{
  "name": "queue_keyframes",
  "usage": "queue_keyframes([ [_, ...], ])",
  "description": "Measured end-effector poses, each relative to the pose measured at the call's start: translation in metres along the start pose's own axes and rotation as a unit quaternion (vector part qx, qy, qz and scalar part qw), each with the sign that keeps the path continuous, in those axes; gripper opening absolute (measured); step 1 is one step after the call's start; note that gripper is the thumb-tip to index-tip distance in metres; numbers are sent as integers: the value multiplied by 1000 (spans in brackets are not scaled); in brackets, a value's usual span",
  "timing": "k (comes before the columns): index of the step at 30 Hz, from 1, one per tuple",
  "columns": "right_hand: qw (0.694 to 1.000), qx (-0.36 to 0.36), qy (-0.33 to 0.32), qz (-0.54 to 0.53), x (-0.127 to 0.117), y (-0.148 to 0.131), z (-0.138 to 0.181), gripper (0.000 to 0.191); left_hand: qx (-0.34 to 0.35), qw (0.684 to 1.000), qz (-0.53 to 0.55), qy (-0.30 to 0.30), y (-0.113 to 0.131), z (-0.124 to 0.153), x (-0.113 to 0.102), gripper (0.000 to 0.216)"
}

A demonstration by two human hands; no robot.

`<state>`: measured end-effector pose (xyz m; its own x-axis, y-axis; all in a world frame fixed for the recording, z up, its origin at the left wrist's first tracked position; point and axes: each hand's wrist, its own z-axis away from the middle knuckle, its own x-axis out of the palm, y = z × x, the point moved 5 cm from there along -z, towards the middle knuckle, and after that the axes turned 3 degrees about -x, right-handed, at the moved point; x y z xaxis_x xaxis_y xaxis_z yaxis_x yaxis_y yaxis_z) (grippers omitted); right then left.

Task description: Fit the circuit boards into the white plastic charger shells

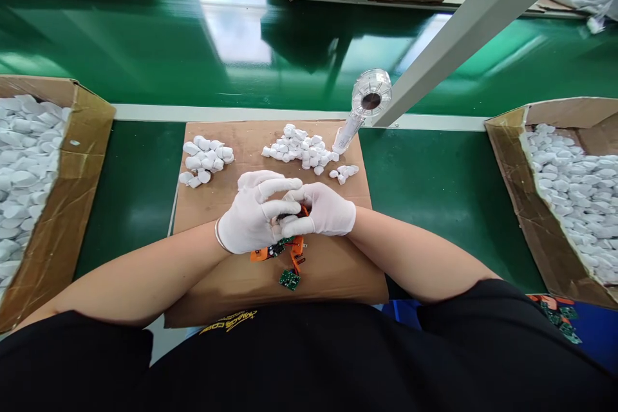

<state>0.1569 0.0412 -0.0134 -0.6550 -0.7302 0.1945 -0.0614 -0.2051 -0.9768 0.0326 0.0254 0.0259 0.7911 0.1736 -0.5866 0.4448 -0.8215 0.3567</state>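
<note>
My left hand [255, 212] and my right hand [324, 210], both in white gloves, meet over the middle of a cardboard sheet [338, 270]. Between the fingertips shows a bit of an orange plastic part [304, 211], pinched by my right hand. The curled fingers of my left hand press close against it; what they grip is hidden. Just below the hands lie more orange pieces [296, 251] with green circuit boards. One small green circuit board [290, 280] is nearest my body, beside thin wires.
Piles of small white pieces lie on the cardboard, a left pile [205, 158] and a middle pile [302, 148]. A clear plastic object [371, 91] stands behind them by a slanted metal post [463, 32]. Cartons of white pieces flank me, a left carton [89, 161] and a right carton [519, 187].
</note>
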Motion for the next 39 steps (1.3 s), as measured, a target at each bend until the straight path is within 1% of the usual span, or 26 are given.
queue_keyframes([
  [3, 999, 24, 32, -4, -1, 2, 1, 31, -39, 999, -20, -7, -4, 2, 0, 28],
  [6, 998, 21, 54, 4, -2, 1, 1, 31, -45, 998, -29, -12, -6, 4, -1, 30],
  [8, 999, 8, 44, -26, -2, -1, 0, 31, -42, 999, -28, 0, -7, 5, -3, 29],
  [11, 993, -12, 1, -116, -2, -2, -3, 36, -30, 999, 1, 19, -8, 3, -9, 35],
  [14, 985, -22, -17, -168, -3, -1, -5, 41, -28, 999, 33, -3, -8, -1, -11, 44],
  [15, 984, -23, -19, -173, -2, -1, -5, 41, -31, 999, 37, -13, -9, -1, -11, 45],
  [17, 983, -22, -27, -182, 0, 0, -5, 39, -30, 999, 35, -10, -11, -1, -11, 49],
  [19, 983, -17, -32, -180, 2, 1, -5, 38, -11, 1000, 21, 5, -12, 0, -11, 54],
  [21, 987, -9, -18, -158, 1, 2, -3, 37, 18, 1000, 2, 12, -14, 2, -9, 58],
  [24, 992, 0, -1, -129, -3, 4, -1, 34, 34, 999, -8, 14, -15, 2, -8, 52],
  [26, 989, 1, -20, -148, -2, 3, 0, 36, 23, 999, 6, 24, -15, 2, -11, 43],
  [28, 980, -7, -40, -195, -1, 1, -1, 41, 11, 999, 29, 14, -15, 2, -11, 40],
  [29, 975, -9, -43, -219, -1, 1, -1, 43, 8, 999, 38, 3, -15, 2, -11, 43],
  [32, 965, 2, -25, -261, -3, 3, -2, 43, 5, 998, 57, -18, -15, 2, -9, 52],
  [36, 963, 7, -6, -269, -7, 6, -4, 46, -17, 996, 79, -39, -14, -1, -8, 61],
  [39, 967, -6, -4, -253, -10, 5, -5, 44, 7, 997, 71, -40, -12, -3, -10, 60],
])
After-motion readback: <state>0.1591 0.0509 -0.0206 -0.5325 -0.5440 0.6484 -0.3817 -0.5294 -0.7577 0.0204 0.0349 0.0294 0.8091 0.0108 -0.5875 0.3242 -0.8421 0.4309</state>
